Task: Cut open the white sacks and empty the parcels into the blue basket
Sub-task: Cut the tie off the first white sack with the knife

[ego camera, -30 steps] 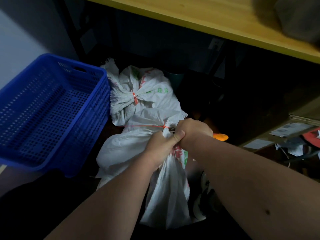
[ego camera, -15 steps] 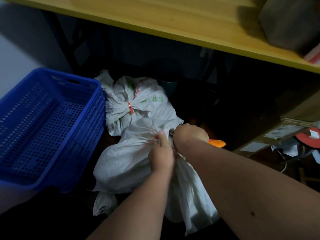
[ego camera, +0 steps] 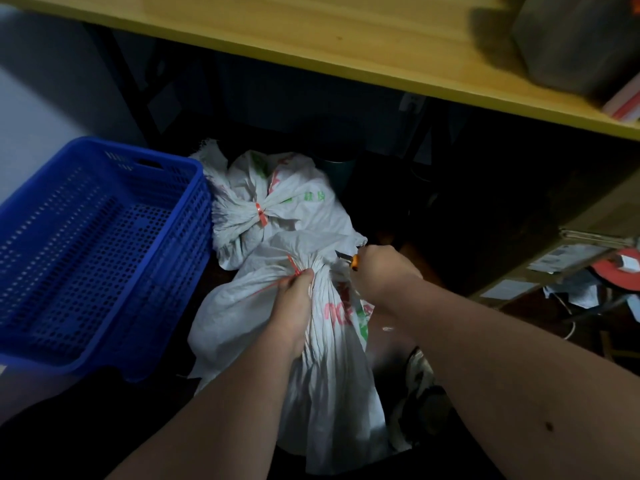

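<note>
The near white sack (ego camera: 322, 348) lies on the dark floor at the centre of the view, its neck gathered into tight pleats and bound by an orange cable tie (ego camera: 293, 266). The left hand (ego camera: 294, 306) is closed around that gathered neck just below the tie, thumb and fingers pinched on the pleats, with the tie's loose tail running out toward 8 o'clock from the fingertips (ego camera: 306, 275). The right hand (ego camera: 384, 275) sits at 3 o'clock of the neck, curled into a fist around an orange-handled cutter (ego camera: 354, 261); only the orange end and a short dark blade tip show past the knuckles, pointing toward 10 o'clock at the bunched fabric above the tie. The blade tip lies just beside the sack's neck; whether it touches the cloth cannot be told in the dim light.

A second white sack (ego camera: 277, 199), also tied shut with an orange tie (ego camera: 261, 214), lies at 12 o'clock of the first, touching it. The blue basket (ego camera: 114, 188), perforated plastic, stands at 9 o'clock of both sacks, its right wall just beside the far sack. No parcels can be seen. A yellow wooden tabletop (ego camera: 311, 39) spans the upper view, and at 3 o'clock a cardboard box (ego camera: 540, 271) with paper labels sits near scattered papers.
</note>
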